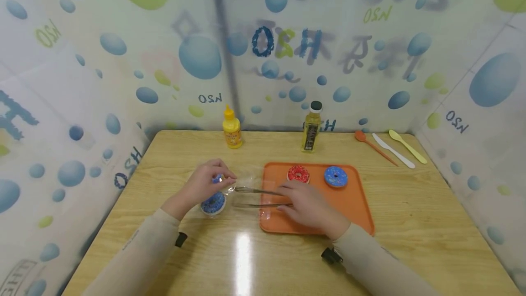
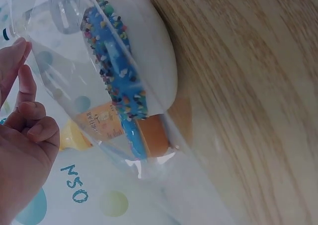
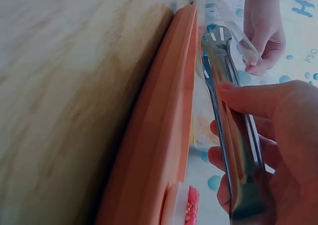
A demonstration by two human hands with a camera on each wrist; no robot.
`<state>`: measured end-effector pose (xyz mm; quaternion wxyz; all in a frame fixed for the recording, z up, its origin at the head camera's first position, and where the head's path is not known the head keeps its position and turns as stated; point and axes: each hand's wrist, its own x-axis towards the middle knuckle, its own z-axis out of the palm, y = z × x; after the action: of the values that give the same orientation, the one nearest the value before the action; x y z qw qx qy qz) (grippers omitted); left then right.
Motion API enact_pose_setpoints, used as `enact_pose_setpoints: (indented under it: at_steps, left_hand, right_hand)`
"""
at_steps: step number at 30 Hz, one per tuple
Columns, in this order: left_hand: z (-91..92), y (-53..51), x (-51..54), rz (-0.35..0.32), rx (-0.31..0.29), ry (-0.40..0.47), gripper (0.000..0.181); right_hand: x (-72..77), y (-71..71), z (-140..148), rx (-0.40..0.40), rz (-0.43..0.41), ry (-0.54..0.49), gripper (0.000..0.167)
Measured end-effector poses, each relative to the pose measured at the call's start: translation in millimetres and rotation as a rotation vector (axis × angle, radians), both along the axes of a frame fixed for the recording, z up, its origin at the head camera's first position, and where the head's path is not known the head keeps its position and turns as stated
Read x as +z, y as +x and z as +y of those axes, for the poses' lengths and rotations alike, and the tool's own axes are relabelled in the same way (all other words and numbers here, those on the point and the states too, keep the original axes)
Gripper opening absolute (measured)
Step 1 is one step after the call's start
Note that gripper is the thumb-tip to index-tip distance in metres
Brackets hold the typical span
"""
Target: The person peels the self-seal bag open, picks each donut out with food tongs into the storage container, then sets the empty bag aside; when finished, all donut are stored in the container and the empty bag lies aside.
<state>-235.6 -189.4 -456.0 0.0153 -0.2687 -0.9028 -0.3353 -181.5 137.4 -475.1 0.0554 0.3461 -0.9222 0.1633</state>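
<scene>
My left hand pinches the edge of a clear plastic bag between thumb and fingers. Inside or behind that film, a blue sprinkled donut lies at the left, with another blue donut partly hidden near the hand. My right hand holds metal tongs with thumb on one arm and fingers on the other. The tongs' tips are apart and point left, at the bag's mouth. Nothing is visible between them.
An orange tray under the right hand bears a red donut and a blue donut. Behind stand a yellow bottle and an oil bottle. An orange spoon, white knife and yellow spoon lie back right.
</scene>
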Motion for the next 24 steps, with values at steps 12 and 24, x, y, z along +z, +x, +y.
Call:
enact_pose_setpoints:
  at_steps: [12, 24]
  left_hand:
    - [2.2, 1.9, 2.1, 0.017, -0.010, -0.012, 0.011]
    - [2.6, 2.1, 1.3, 0.012, 0.000, -0.024, 0.012]
  right_hand:
    - [-0.1, -12.1, -19, 0.071, -0.045, -0.033, 0.046]
    - [-2.9, -23.2, -30, 0.096, -0.069, -0.013, 0.047]
